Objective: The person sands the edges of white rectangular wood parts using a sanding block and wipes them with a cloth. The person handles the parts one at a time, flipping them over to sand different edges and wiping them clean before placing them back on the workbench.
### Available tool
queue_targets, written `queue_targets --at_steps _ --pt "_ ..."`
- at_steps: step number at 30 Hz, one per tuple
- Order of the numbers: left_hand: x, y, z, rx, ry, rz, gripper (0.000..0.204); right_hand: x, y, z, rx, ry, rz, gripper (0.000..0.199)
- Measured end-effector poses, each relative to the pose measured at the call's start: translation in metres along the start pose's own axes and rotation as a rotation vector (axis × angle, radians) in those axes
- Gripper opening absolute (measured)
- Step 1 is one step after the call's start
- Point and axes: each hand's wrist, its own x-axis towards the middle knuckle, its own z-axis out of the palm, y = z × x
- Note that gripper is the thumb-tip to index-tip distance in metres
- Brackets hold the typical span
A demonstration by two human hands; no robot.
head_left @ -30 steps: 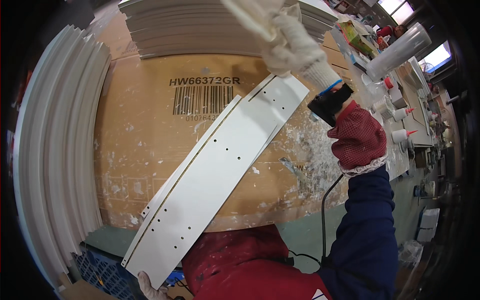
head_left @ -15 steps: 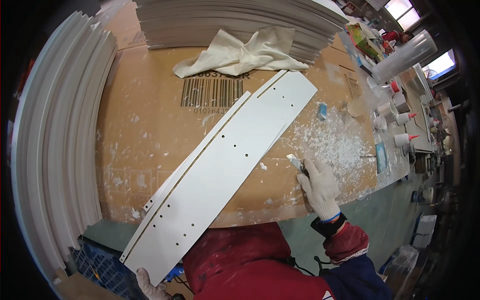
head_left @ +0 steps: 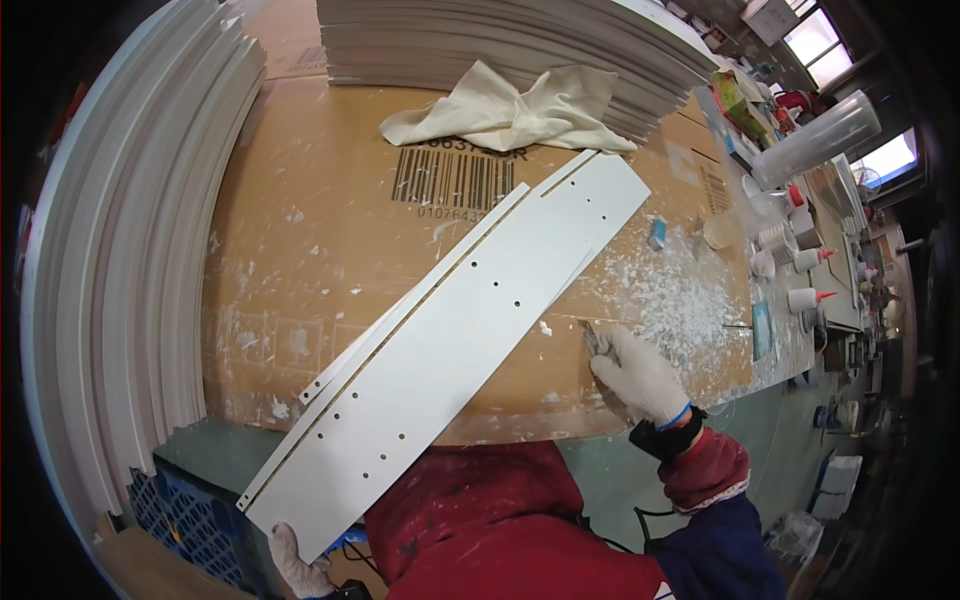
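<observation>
Lower left, a white-gloved left hand (head_left: 294,565) clasps the long white drilled panel (head_left: 450,350), we judge for steadiness; lower right, a white-gloved right hand (head_left: 642,376) grips a thin metal blade (head_left: 588,336).

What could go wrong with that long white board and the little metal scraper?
The long white board sticks out past the near edge of the cardboard-covered table, so it might slide or tip if the left hand's grip slips.

It also lies crookedly over another white panel, so the two might shift against each other.

And the metal scraper in the right hand's grip is near the board, so its tip could scratch it.
</observation>
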Motion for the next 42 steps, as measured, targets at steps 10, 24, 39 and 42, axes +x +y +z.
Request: queue_targets --at_steps 10,24,39,42 --pt "-0.018 0.021 0.019 0.134 0.132 -0.043 0.035 0.056 -0.118 0.032 -0.215 -0.100 -0.740 0.024" --pt "0.010 -0.010 -0.011 0.077 0.154 -0.049 0.033 0.165 -0.055 -0.014 -0.220 0.340 -0.350 0.023" --pt "-0.010 0.008 0.015 0.089 0.194 -0.004 0.033 0.135 -0.072 0.017 -0.266 0.244 -0.582 0.022" --pt "0.004 0.000 0.004 0.015 0.093 0.003 0.035 0.171 -0.044 -0.032 -0.281 0.314 -0.215 0.025"
